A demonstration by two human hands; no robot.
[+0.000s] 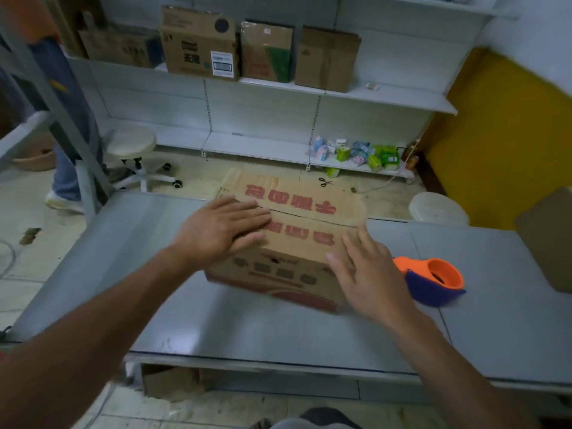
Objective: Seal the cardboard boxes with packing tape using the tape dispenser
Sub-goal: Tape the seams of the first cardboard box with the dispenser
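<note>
Cardboard box: stood on grey worktop, flaps down, beneath left fingers.
Left hand: fingers straight, pressed flat on box top.
Right hand: fingers spread, touched box's right edge, gripped nothing.
Tape dispenser: lay just right of right fingers.

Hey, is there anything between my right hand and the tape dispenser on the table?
Nothing visible. The tape dispenser lies on the table just right of the right hand, which is open by the cardboard box's right edge.
</note>
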